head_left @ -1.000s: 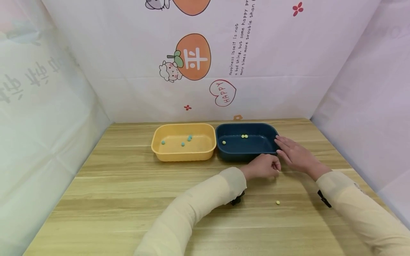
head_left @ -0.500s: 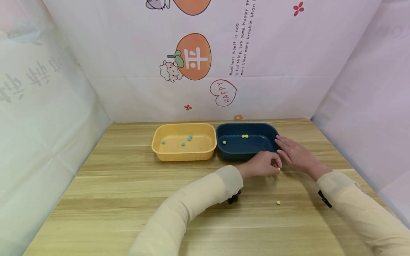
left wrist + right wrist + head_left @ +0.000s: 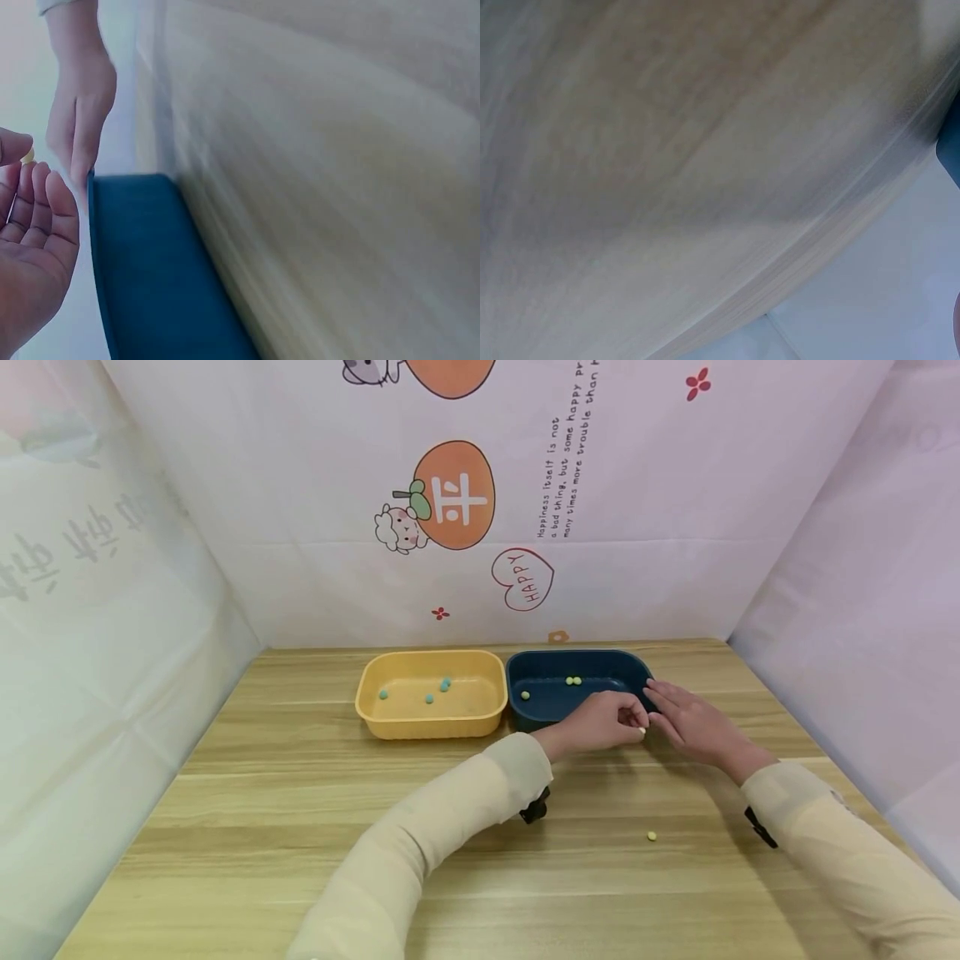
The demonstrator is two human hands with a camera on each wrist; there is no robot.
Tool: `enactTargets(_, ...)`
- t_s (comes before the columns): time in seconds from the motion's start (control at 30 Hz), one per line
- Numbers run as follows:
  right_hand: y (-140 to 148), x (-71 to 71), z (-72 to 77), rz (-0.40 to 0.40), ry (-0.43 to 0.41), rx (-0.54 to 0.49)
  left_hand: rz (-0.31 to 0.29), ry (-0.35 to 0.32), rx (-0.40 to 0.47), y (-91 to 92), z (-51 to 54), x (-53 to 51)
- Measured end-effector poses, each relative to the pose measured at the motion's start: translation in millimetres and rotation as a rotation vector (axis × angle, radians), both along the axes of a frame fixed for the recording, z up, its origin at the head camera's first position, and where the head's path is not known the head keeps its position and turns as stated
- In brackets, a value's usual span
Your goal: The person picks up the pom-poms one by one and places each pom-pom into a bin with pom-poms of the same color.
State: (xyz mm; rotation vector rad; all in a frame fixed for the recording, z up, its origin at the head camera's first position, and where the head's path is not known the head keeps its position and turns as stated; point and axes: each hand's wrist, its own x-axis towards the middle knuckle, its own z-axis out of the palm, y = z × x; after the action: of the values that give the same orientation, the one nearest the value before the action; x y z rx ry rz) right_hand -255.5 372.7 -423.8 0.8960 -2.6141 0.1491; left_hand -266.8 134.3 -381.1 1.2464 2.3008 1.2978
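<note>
My left hand (image 3: 600,722) hangs over the near right edge of the dark blue tub (image 3: 527,720). Between its thumb and fingertips it pinches a small yellow ball (image 3: 28,156). My right hand (image 3: 697,727) rests with straight fingers on the tub's right rim. Three yellow balls show inside this tub, one at the left (image 3: 525,695) and two side by side (image 3: 573,681); its near right corner is hidden behind the left hand. Another yellow ball (image 3: 652,836) lies on the table in front of the hands.
A yellow tub (image 3: 427,728) stands against the blue one on the left, with several small light-blue balls (image 3: 429,699) inside. The wooden table (image 3: 285,827) is bounded by printed white cloth (image 3: 637,527) at the back and both sides.
My left hand has risen from near the table up and leftward to the blue tub's near rim, the yellow ball still pinched. The right hand has stayed on the rim.
</note>
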Motion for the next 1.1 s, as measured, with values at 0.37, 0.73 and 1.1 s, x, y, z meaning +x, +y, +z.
enactTargets(0.37, 1, -2.1, -1.1, -0.032, -0.042, 0.012, 0.087, 0.009, 0.099, -15.7, 12.9, -18.3)
enactTargets(0.73, -1, 0.7, 3.4, -0.045, -0.062, 0.023, 0.218, -0.017, 0.092, -27.9, 15.5, -37.0)
enactTargets(1.1, -2, 0.7, 2.1, -0.028, -0.04, 0.007, 0.286, 0.028, 0.045, -31.1, 3.9, -55.8)
